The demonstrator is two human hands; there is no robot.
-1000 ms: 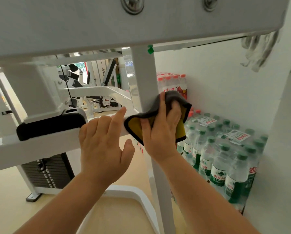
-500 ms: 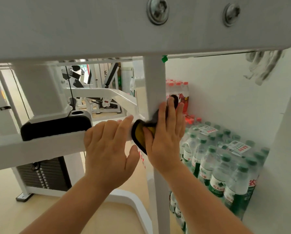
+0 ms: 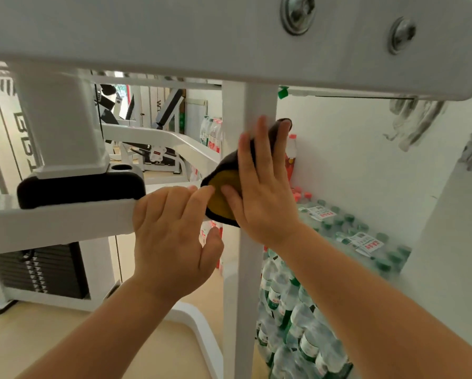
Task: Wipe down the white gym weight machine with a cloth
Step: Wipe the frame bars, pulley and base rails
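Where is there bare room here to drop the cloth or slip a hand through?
Bare floor lies between the weight stack and curved base. There is a gap left of the upright post, above the crossbar. Right of it, water bottles crowd in.

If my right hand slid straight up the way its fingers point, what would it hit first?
The right hand, flat on the cloth against the upright post, points up the post. That stretch looks bare, so it would likely first meet the underside of the white crossbeam, close beside the green tag.
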